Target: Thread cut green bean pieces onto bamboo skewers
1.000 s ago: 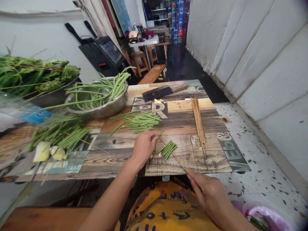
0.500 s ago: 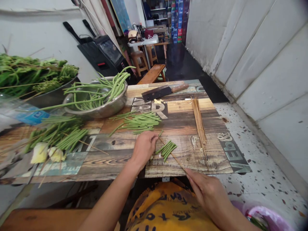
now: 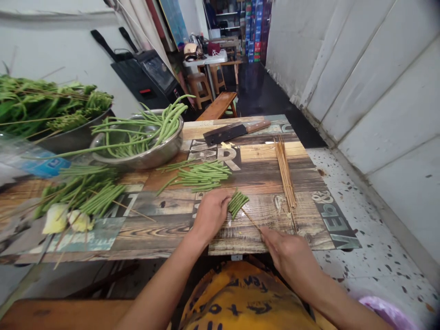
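**Head view: bean pieces pinched against a skewer, just below centre**

Note the left hand (image 3: 210,213), curled narrow, fingertips pinching a small bundle of bean pieces (image 3: 237,201) down on the table (image 3: 271,176) a little below the middle of the frame. Note the right hand (image 3: 287,252) at lower right, closed on the near end of a thin skewer (image 3: 250,220), tip pointing up-left at the bundle; cannot tell whether touching or already inside.

Probably best to line the pieces up side by side with ends level, pinch close to the entry spot, and push straight across their middles rather than at a slant, to avoid splitting. Wise to hold the fingertips off the line of the point.

Mind the surroundings: loose cut beans (image 3: 201,175) just above the left hand, spare skewers (image 3: 285,172) right of centre, a cleaver (image 3: 228,132) at upper centre, a metal bowl (image 3: 144,160) of long beans toward upper left.
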### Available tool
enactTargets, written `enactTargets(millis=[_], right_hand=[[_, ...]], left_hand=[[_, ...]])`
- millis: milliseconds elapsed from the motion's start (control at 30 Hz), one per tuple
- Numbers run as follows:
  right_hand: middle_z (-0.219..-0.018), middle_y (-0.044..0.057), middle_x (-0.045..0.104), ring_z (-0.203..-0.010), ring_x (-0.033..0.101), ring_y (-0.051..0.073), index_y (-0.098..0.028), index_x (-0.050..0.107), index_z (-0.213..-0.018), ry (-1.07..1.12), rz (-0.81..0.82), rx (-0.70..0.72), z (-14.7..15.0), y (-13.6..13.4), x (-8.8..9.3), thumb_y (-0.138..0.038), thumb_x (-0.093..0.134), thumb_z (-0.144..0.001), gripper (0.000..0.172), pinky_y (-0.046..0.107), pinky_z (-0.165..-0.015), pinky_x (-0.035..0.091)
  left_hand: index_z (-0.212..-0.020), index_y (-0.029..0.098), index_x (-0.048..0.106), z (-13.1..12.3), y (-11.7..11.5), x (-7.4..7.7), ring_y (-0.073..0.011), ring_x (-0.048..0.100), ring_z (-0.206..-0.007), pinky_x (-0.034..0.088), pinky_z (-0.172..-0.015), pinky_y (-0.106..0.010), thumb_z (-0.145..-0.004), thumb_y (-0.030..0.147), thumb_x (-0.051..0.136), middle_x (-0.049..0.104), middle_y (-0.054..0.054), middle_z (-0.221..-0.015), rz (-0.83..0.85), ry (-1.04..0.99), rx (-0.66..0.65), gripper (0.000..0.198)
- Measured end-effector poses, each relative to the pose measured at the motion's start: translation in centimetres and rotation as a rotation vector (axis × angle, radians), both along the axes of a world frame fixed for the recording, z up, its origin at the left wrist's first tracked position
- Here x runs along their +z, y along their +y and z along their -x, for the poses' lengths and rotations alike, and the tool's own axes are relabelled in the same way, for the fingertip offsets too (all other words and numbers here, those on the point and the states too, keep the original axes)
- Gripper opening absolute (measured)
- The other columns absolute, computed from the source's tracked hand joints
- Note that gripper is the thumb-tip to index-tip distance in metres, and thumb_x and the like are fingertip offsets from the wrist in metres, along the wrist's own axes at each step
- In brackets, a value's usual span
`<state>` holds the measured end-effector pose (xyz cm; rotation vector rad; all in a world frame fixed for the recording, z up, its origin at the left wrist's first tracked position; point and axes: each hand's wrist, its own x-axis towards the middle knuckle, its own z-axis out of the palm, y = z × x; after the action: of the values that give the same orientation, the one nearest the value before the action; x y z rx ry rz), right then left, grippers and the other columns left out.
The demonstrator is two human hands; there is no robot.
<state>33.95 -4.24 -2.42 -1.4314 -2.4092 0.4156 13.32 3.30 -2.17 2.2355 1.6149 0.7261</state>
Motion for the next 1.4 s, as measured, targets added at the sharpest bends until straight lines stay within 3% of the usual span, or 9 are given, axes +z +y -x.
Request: enactTargets(millis=[267,500,800,900,1000,1100,1167,1267,1400], right_hand=[[-0.089,0.010,0.073,-0.072,0.069,0.017,-0.014,0.064,-0.105,0.162,-0.118,-0.030,-2.0,-1.5,-0.1,-0.017,0.037,-0.092,0.030,0.025,-0.066,0.055],[-0.089,0.012,0.073,-0.070,0.071,0.018,-0.008,0.064,-0.104,0.200,-0.187,-0.059,-3.2,-3.3,0.1,-0.018,0.037,-0.092,0.031,0.024,-0.062,0.057],[-0.087,0.009,0.074,-0.069,0.071,0.016,-0.011,0.065,-0.104,0.232,-0.224,-0.072,-3.3,-3.2,-0.7,-0.019,0.039,-0.092,0.029,0.022,-0.062,0.057],[-0.084,0.010,0.074,-0.066,0.071,0.016,-0.009,0.065,-0.103,0.214,-0.233,-0.074,-3.3,-3.1,-1.1,-0.019,0.038,-0.092,0.030,0.021,-0.060,0.056],[-0.084,0.011,0.074,-0.067,0.071,0.017,-0.008,0.066,-0.101,0.215,-0.241,-0.061,-3.3,-3.0,-1.1,-0.018,0.038,-0.092,0.031,0.021,-0.059,0.056],[-0.086,0.012,0.073,-0.069,0.071,0.018,-0.008,0.066,-0.100,0.224,-0.257,-0.055,-3.3,-2.8,-1.1,-0.019,0.038,-0.092,0.031,0.022,-0.059,0.057],[-0.086,0.011,0.074,-0.069,0.071,0.018,-0.009,0.066,-0.100,0.227,-0.268,-0.059,-3.3,-2.7,-1.2,-0.019,0.039,-0.091,0.030,0.023,-0.060,0.058],[-0.086,0.010,0.074,-0.069,0.071,0.018,-0.012,0.066,-0.102,0.232,-0.275,-0.058,-3.2,-2.7,-1.3,-0.018,0.040,-0.091,0.029,0.024,-0.061,0.058],[-0.086,0.009,0.074,-0.068,0.071,0.017,-0.013,0.066,-0.102,0.231,-0.290,-0.050,-3.0,-2.6,-1.3,-0.017,0.040,-0.090,0.028,0.023,-0.061,0.058]], left_hand=[[-0.076,0.019,0.067,0.1,0.4,0.0,-0.0170,0.058,-0.074,0.042,-0.069,-0.027,-0.081,0.015,0.050,0.067,-0.003,-0.077,0.028,0.037,0.077,0.018],[-0.086,0.019,0.069,0.6,0.7,-0.3,-0.0180,0.061,-0.082,0.045,-0.075,-0.029,-0.082,0.018,0.049,0.069,-0.004,-0.087,0.044,-0.011,0.134,0.020],[-0.071,0.017,0.064,-0.1,0.3,0.4,-0.0171,0.054,-0.070,0.041,-0.066,-0.028,-0.081,0.020,0.051,0.061,-0.004,-0.070,-0.016,0.137,0.108,0.016],[-0.079,0.016,0.064,2.2,0.7,2.0,-0.0179,0.057,-0.075,0.043,-0.071,-0.029,-0.083,0.022,0.048,0.064,-0.006,-0.079,-0.164,0.144,0.244,0.017],[-0.088,0.014,0.065,6.6,1.6,3.9,-0.0216,0.059,-0.082,0.044,-0.078,-0.033,-0.083,0.026,0.046,0.066,-0.010,-0.086,-0.356,0.270,0.516,0.022],[-0.087,0.012,0.066,10.7,2.2,5.0,-0.0250,0.060,-0.085,0.045,-0.079,-0.035,-0.080,0.020,0.046,0.067,-0.012,-0.087,-0.300,0.452,0.596,0.023],[-0.088,0.012,0.067,12.2,2.1,4.9,-0.0253,0.061,-0.087,0.045,-0.082,-0.035,-0.079,0.019,0.045,0.068,-0.013,-0.090,-0.296,0.467,0.626,0.025],[-0.090,0.013,0.068,12.2,1.5,3.7,-0.0236,0.062,-0.088,0.046,-0.083,-0.034,-0.080,0.022,0.048,0.069,-0.011,-0.093,-0.249,0.362,0.556,0.025],[-0.090,0.015,0.068,9.8,1.1,1.6,-0.0213,0.061,-0.091,0.046,-0.086,-0.032,-0.080,0.024,0.052,0.070,-0.008,-0.094,-0.125,0.266,0.255,0.021]])
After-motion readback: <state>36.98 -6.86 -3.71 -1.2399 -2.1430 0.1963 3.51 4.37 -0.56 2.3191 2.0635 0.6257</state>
